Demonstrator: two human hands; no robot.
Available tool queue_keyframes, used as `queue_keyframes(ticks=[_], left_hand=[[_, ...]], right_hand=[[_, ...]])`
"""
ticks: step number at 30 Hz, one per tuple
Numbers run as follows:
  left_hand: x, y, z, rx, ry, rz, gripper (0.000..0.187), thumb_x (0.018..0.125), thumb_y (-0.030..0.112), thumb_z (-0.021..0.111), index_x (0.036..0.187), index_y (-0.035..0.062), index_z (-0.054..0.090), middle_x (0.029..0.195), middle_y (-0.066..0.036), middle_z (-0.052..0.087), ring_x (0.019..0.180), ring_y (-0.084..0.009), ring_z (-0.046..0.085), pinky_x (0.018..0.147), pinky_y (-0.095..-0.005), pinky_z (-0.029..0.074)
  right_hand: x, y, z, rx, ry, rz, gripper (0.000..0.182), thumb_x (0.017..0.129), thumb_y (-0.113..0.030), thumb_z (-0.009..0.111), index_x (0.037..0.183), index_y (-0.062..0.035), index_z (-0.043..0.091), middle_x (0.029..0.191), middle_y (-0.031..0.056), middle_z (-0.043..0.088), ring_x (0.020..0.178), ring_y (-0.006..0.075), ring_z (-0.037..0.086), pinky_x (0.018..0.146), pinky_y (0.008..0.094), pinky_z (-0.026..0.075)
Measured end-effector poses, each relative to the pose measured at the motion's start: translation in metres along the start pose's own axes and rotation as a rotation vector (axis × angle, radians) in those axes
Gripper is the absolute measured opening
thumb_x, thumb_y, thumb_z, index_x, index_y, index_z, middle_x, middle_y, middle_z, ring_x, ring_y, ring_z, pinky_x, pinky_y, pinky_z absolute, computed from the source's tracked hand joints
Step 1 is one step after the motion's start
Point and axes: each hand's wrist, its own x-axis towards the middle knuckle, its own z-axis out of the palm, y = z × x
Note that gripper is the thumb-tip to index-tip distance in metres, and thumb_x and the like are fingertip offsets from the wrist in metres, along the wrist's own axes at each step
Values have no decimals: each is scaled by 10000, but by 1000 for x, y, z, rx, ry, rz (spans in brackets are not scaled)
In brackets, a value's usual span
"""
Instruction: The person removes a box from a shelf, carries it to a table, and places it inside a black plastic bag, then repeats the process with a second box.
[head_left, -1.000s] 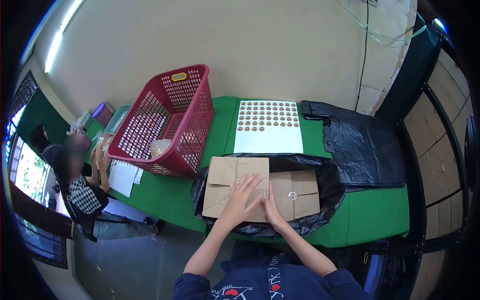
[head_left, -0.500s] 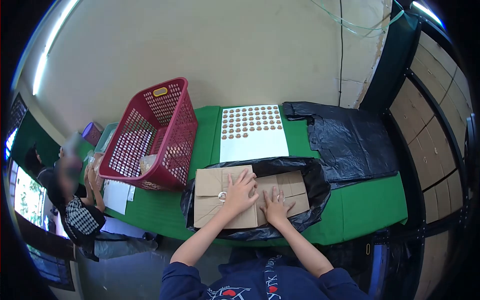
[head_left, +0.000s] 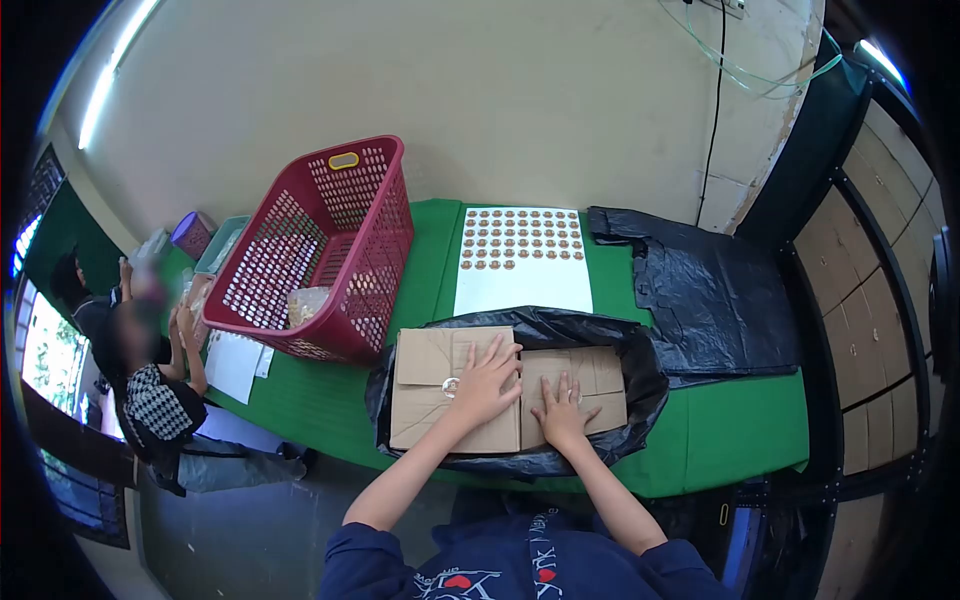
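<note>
Two brown cardboard boxes lie side by side in an open black plastic bag (head_left: 645,400). My left hand (head_left: 484,388) rests with spread fingers on the left cardboard box (head_left: 425,415), near its right edge and beside a round sticker (head_left: 451,388). On the right cardboard box (head_left: 608,395), which sits lower, my right hand (head_left: 562,415) presses flat with its fingers apart. A round sticker under that hand is partly covered. Neither hand grips anything.
A red laundry basket (head_left: 385,260) with a clear packet inside stands left on the green-covered table (head_left: 720,440). Behind the bag lies a sticker sheet (head_left: 522,290); folded black bags (head_left: 715,290) lie right. Boxes fill a rack (head_left: 870,330). Other people (head_left: 160,400) work at far left.
The right box has turned straighter and now lies more squarely against the left box, with my right hand still on it. My left hand stays on the left box. The view has shifted slightly.
</note>
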Motion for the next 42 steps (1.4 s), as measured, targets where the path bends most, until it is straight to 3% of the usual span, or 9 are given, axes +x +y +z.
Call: queue_keyframes(ticks=[6, 10, 16, 19, 20, 26, 32, 35, 42], left_hand=[[3, -6, -11, -211, -32, 29, 453, 875, 373, 543, 1230, 96, 497, 1383, -103, 414, 1356, -304, 262, 1076, -584, 123], [-19, -20, -51, -291, 102, -131, 548, 888, 371, 537, 1312, 46, 412, 1416, -162, 353, 1356, -330, 251, 1078, -552, 168], [-66, -30, -54, 69, -28, -282, 612, 908, 419, 465, 1374, 39, 351, 1454, -151, 298, 1370, -308, 218, 1106, -493, 113], [-71, -24, -45, 203, 12, -236, 621, 911, 453, 424, 1383, 56, 352, 1462, -124, 296, 1375, -289, 213, 1103, -504, 100], [-71, -26, -44, 194, 14, -234, 618, 911, 452, 425, 1384, 61, 353, 1464, -121, 295, 1376, -285, 214, 1105, -500, 100], [-71, -31, -45, 148, 17, -232, 593, 911, 432, 430, 1380, 75, 366, 1467, -106, 295, 1373, -277, 227, 1104, -492, 109], [-72, -29, -51, 128, 55, -269, 567, 916, 385, 443, 1378, 66, 364, 1468, -122, 285, 1372, -292, 226, 1095, -517, 122], [-77, -33, -52, 153, 76, -316, 571, 917, 376, 443, 1384, 60, 349, 1474, -131, 270, 1378, -292, 211, 1096, -522, 118], [-76, -35, -43, 247, 119, -331, 579, 912, 408, 446, 1371, 64, 365, 1459, -126, 291, 1363, -275, 240, 1092, -503, 161]], right_hand=[[2, 0, 1, 20, -20, -28, 668, 887, -444, 491, 1453, -253, 192, 1529, 132, 20, 1393, 370, 59, 896, 802, 93], [1, 4, -11, 81, -22, -100, 669, 883, -411, 515, 1445, -192, 225, 1507, 211, 63, 1378, 405, 107, 948, 760, 87], [10, -30, -38, 795, 236, -434, 725, 890, -352, 541, 1434, -32, 184, 1443, 264, 243, 1346, 400, 232, 1099, 449, 181], [10, -56, -31, 1005, 93, -491, 744, 895, -285, 545, 1429, 21, 126, 1448, 269, 219, 1351, 387, 227, 1100, 382, 198], [10, -62, -15, 782, 275, -537, 769, 893, -253, 549, 1431, 31, 78, 1446, 287, 193, 1356, 372, 220, 1099, 396, 204], [-2, -68, -21, 793, 225, -418, 753, 881, -292, 545, 1444, -37, 114, 1444, 299, 166, 1326, 466, 203, 1084, 457, 218], [-24, -75, -43, 308, 390, -454, 665, 869, -274, 558, 1404, -20, 256, 1440, 330, 111, 1322, 476, 190, 1053, 534, 229], [-16, -69, -22, 572, 403, -569, 592, 882, -211, 540, 1385, -11, 303, 1444, 336, 63, 1316, 491, 183, 1054, 538, 224], [-17, -68, -15, 529, 361, -542, 536, 899, -166, 505, 1377, -12, 316, 1461, 312, 16, 1303, 499, 208, 1061, 485, 253]])
